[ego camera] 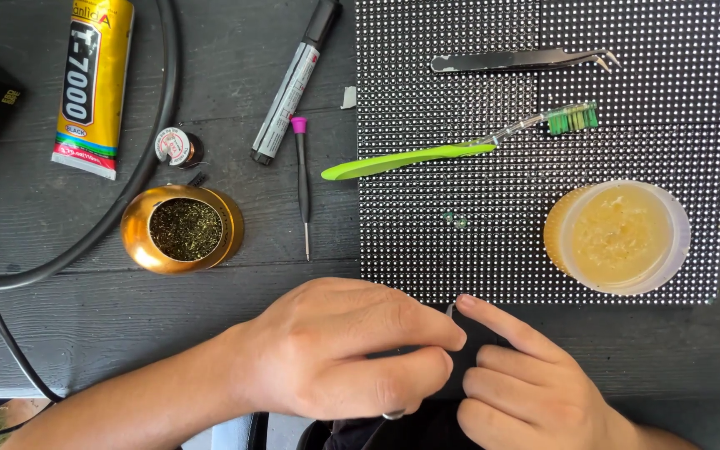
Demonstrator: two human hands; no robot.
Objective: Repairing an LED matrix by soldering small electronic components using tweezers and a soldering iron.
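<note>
My left hand [352,350] is closed in a pinch at the table's front edge, thumb against forefinger. A thin metal tool [450,310] pokes out past its fingertips; most of the tool is hidden in the hand. My right hand [527,375] lies beside it with the index finger stretched out. That fingertip touches the tool's tip, and the other fingers are curled with nothing in them. Both hands sit just in front of a black dotted LED panel [427,242].
On the panel lie a green toothbrush [410,158], steel tweezers [518,60] and a tub of yellowish paste [618,237]. To the left are a small screwdriver [302,179], a gold brass-wool holder [182,229], a solder spool [178,147], a marker [293,83], a yellow glue tube [93,83] and a black cable [156,150].
</note>
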